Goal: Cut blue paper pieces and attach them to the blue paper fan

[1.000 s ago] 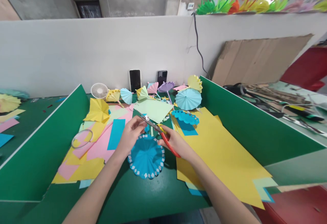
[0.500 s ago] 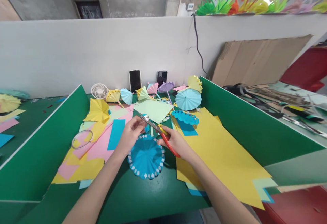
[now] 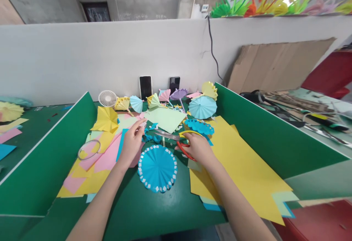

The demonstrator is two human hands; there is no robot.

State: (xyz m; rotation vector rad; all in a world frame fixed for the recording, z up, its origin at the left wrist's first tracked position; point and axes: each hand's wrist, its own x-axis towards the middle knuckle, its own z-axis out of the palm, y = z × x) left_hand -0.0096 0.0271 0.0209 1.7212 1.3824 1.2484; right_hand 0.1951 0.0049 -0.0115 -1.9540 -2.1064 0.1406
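Observation:
My right hand [image 3: 199, 147] grips scissors [image 3: 169, 134] with red and yellow handles, their blades pointing left above the table. The fingers of my left hand [image 3: 132, 141] are pinched around what looks like a small white piece of paper [image 3: 144, 123], mostly hidden. Below and between both hands lies a round pleated blue paper disc [image 3: 158, 168], its scalloped rim dotted with small white squares. Blue paper scraps [image 3: 150, 134] sit just past the left fingertips, near the scissor tips.
Yellow sheets [image 3: 233, 160] cover the right side; pink and yellow papers [image 3: 106, 156] with a clear ring [image 3: 89, 150] lie left. Small paper umbrellas [image 3: 178, 94], a fan [image 3: 107, 98] and two phones [image 3: 145, 87] line the back. Green dividers [image 3: 275, 131] flank the table.
My hands have moved apart. The scissors have swung lower and to the right, away from the left fingers, and my left hand has shifted left with its pinch.

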